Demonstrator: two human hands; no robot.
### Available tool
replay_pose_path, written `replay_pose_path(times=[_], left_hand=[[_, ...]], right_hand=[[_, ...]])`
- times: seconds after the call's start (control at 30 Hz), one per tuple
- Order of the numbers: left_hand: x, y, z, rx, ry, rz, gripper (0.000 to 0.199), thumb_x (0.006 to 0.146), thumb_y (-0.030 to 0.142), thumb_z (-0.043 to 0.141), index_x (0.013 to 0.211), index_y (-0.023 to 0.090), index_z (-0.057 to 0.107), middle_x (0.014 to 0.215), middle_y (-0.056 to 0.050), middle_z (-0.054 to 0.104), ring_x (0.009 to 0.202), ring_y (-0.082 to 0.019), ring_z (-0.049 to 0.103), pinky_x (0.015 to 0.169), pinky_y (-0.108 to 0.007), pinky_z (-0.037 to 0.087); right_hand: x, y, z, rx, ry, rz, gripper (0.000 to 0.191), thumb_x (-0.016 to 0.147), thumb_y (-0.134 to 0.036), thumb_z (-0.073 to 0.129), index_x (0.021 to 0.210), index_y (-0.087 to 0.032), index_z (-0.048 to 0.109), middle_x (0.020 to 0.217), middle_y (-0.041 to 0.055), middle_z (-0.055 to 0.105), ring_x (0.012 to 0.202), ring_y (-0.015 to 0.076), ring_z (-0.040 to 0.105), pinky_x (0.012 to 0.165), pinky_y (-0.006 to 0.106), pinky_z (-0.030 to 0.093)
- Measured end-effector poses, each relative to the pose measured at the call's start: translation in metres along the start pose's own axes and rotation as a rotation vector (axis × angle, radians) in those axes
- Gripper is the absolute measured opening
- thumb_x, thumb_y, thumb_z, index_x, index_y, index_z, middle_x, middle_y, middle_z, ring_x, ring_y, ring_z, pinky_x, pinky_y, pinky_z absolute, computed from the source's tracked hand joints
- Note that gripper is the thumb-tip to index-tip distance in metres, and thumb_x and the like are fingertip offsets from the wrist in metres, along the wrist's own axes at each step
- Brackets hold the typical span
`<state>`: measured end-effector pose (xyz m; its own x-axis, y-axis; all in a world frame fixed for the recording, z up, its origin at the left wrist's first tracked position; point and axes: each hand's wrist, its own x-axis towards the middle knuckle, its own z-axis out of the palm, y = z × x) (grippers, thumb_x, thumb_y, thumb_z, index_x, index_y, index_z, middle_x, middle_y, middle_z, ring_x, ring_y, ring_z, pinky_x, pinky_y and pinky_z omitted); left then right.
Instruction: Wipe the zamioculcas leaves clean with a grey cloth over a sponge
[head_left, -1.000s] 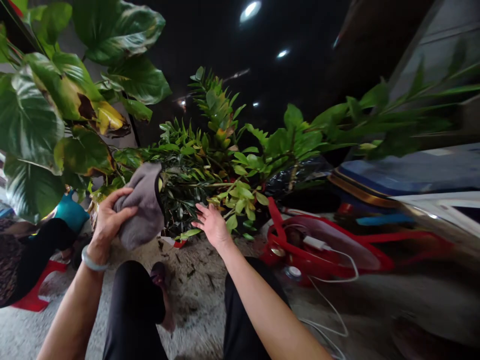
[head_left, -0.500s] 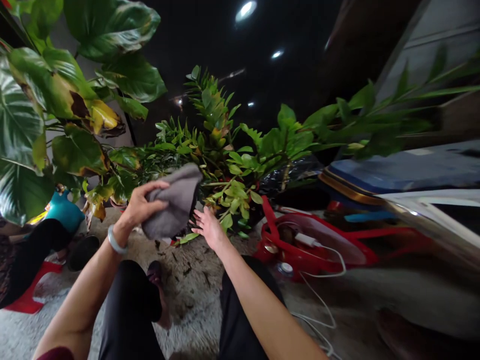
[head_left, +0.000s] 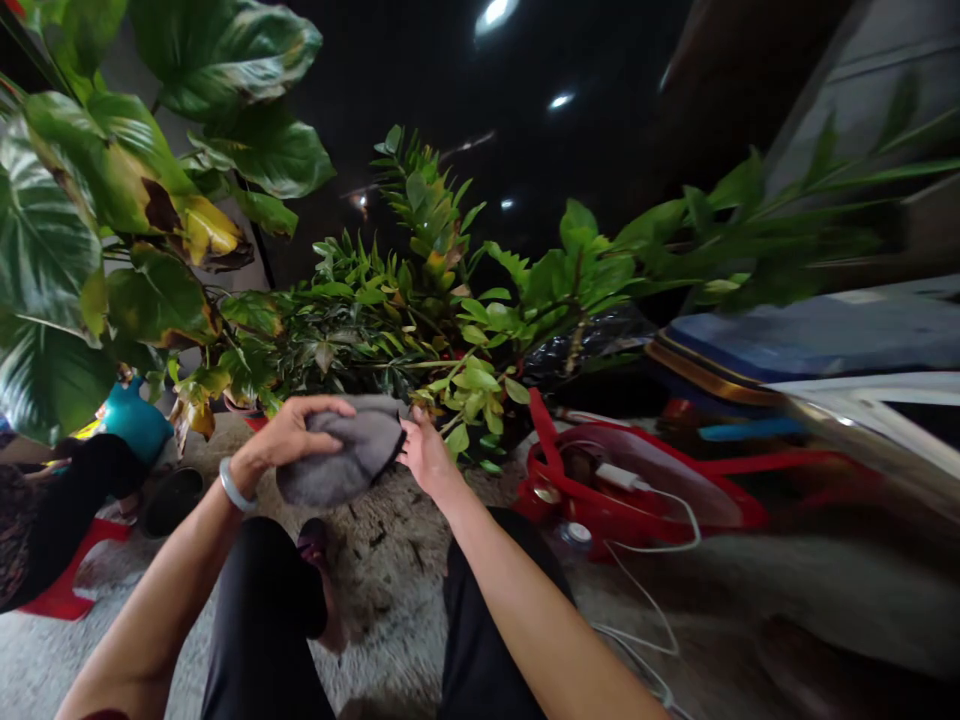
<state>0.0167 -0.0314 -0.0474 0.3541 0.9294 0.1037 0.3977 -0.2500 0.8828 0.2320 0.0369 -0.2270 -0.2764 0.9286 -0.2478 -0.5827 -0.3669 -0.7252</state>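
A soft grey cloth item (head_left: pixel 337 460) with a dark edge hangs above the floor between my hands. My left hand (head_left: pixel 304 435), with a pale bangle on the wrist, grips its left and upper part between thumb and fingers. At its right end, my right hand (head_left: pixel 426 450) pinches the dark edge. Just behind the item stand leafy green plants (head_left: pixel 472 385), and my knees are below it.
A red bag (head_left: pixel 630 480) holding a white charger with a cable stands at the right. Beyond it lies a blue case (head_left: pixel 810 340). Large leaves (head_left: pixel 52 220) fill the left. A seated person (head_left: pixel 67 500) is at far left, near a dark pot (head_left: pixel 172 502).
The grey item has come down and spread out wider. My right hand, open and apart from it before, has closed on its right edge.
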Motion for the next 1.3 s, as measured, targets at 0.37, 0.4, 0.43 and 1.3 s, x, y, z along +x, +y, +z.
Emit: replay_pose_path(times=[0.37,0.4,0.43,1.3], left_hand=[[0.016,-0.037,0.009,0.106,0.062,-0.055,0.042,0.059,0.020,0.078,0.101,0.018,0.082,0.106,-0.004,0.079,0.097,-0.026,0.071,0.092,-0.036,0.056],[0.001,-0.042,0.014,0.122,-0.061,-0.105,0.041,0.060,0.020,0.079,0.101,0.019,0.082,0.105,-0.004,0.080,0.098,-0.027,0.071,0.094,-0.037,0.055],[-0.014,-0.042,0.015,0.122,-0.146,-0.142,0.040,0.062,0.021,0.080,0.102,0.020,0.083,0.105,-0.004,0.080,0.100,-0.027,0.072,0.094,-0.037,0.056],[-0.057,-0.013,-0.057,0.055,0.776,-0.065,0.057,0.064,0.042,0.090,0.117,0.022,0.078,0.111,-0.006,0.079,0.097,-0.026,0.073,0.084,-0.033,0.060]], right_hand=[[-0.010,-0.007,0.008,0.000,0.091,0.028,0.054,0.103,-0.059,0.043,0.126,-0.021,0.074,0.127,0.0133,0.077,0.119,0.0300,0.071,0.077,0.036,0.058],[-0.011,-0.008,0.007,-0.003,0.101,0.036,0.055,0.103,-0.059,0.043,0.126,-0.020,0.074,0.125,0.0137,0.078,0.117,0.0298,0.072,0.077,0.036,0.058],[-0.011,-0.008,0.005,-0.006,0.105,0.043,0.056,0.103,-0.060,0.043,0.127,-0.020,0.074,0.123,0.0139,0.078,0.116,0.0296,0.072,0.077,0.035,0.058],[-0.009,-0.004,0.005,-0.086,0.064,-0.023,0.055,0.097,-0.064,0.051,0.129,-0.025,0.074,0.132,0.0140,0.073,0.127,0.0326,0.064,0.084,0.041,0.060]])
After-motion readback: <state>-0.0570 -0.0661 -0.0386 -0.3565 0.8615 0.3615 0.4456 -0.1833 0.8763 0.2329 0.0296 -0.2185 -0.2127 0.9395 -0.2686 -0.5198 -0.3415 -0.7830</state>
